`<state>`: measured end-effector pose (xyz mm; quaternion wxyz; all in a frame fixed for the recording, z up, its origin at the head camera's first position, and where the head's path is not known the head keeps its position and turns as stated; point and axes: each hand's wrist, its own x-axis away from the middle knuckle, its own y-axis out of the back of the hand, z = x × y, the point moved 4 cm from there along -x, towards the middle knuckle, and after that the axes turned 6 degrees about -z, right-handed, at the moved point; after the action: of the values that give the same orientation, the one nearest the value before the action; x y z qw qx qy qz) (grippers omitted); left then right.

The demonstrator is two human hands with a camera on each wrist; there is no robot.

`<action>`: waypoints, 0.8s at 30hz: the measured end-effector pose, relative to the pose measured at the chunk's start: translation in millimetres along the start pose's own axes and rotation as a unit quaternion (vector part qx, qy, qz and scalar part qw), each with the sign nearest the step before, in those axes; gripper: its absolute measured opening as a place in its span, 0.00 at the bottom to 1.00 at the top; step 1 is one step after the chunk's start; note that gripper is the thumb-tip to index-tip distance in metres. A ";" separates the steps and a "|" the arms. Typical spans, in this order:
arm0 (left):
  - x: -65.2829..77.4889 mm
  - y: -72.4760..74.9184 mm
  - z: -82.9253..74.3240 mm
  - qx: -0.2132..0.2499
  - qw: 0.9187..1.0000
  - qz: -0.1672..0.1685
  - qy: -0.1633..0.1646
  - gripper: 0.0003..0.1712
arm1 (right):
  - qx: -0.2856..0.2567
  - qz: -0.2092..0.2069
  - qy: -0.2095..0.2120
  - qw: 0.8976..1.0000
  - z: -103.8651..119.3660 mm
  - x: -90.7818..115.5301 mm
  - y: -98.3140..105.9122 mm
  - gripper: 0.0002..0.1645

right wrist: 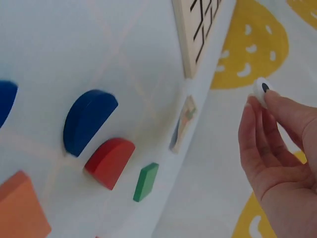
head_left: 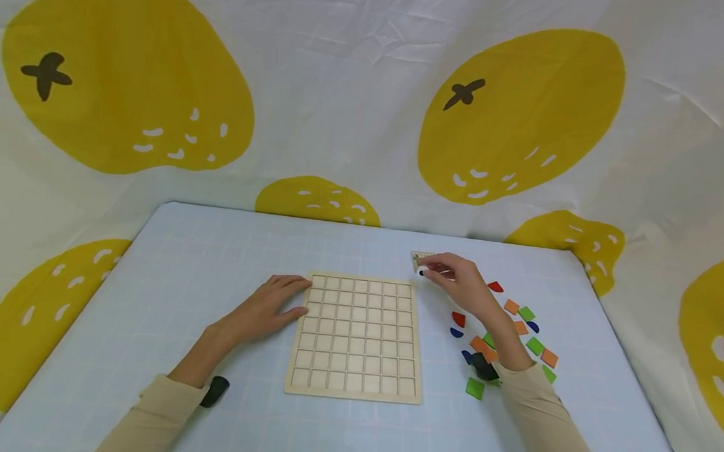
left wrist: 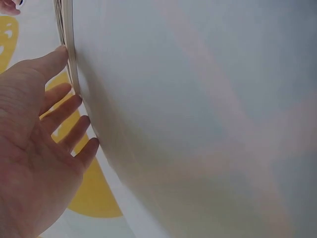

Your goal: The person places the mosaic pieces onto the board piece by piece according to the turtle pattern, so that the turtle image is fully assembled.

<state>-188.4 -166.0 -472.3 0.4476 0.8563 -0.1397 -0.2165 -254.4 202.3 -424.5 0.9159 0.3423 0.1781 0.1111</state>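
Note:
A pale wooden board with a grid of square cells (head_left: 358, 336) lies on the table in front of me. My left hand (head_left: 266, 308) rests at its upper left edge, the fingers mostly straight and the fingertips at the rim in the left wrist view. Past the board's upper right corner, my right hand (head_left: 458, 279) pinches a small white disc with a black spot (right wrist: 260, 88), like a toy eye, between thumb and fingers. Just beyond that hand in the head view lies a small printed card (head_left: 416, 260), partly covered by the fingers.
Loose flat pieces lie scattered right of the board: several orange squares (head_left: 511, 306) and green squares (head_left: 474, 388), red wedges (head_left: 458, 319) and blue half-rounds (head_left: 456, 333). Some sit under the right forearm. A white curtain with yellow fruit prints (head_left: 338, 100) hangs behind the table.

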 end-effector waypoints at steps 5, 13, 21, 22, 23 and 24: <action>-1.0 -0.3 -1.1 0.001 1.000 0.002 0.000 0.31 | -0.010 0.004 0.023 1.000 7.8 -6.3 -11.3 0.17; -0.9 0.0 -2.5 -0.001 1.000 0.002 0.006 0.31 | -0.042 0.027 0.032 0.998 22.8 -18.1 -32.8 0.15; -1.2 -1.1 -1.2 -0.008 1.000 0.002 0.010 0.31 | -0.074 0.046 0.060 0.994 34.7 -29.0 -58.2 0.12; -1.1 -1.2 -1.0 -0.009 1.000 0.002 0.010 0.31 | -0.077 0.049 0.065 0.994 36.6 -29.8 -61.1 0.12; -0.9 -1.3 -0.8 -0.010 1.000 0.002 0.010 0.31 | -0.080 0.051 0.067 0.993 38.3 -30.4 -63.8 0.12; -0.9 -1.5 -0.8 -0.010 1.000 0.002 0.010 0.31 | -0.085 0.053 0.069 0.993 40.1 -31.1 -66.3 0.12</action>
<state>-188.7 -164.2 -472.9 0.4577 0.8537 -0.1351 -0.2083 -261.2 119.5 -432.8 0.9199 0.2638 0.2124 0.1978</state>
